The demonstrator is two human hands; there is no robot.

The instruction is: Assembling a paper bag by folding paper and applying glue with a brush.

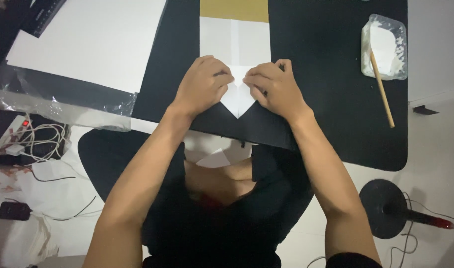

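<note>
A sheet of paper (235, 44), white on the side facing up with a gold band at its far end, lies on a black mat (326, 94). Its near end comes to a folded point (238, 103). My left hand (202, 84) and my right hand (274, 89) press down on the two slanted folds on either side of that point, fingertips almost meeting at the middle crease. Both hands cover most of the folded flaps.
A clear plastic tub of white paste (385, 47) with a wooden stick (381, 88) sits at the mat's right. A large white sheet (88, 42) and crinkled clear plastic (63, 106) lie left. A power strip with cables (23, 139) and a round black stand base (383, 208) are on the floor.
</note>
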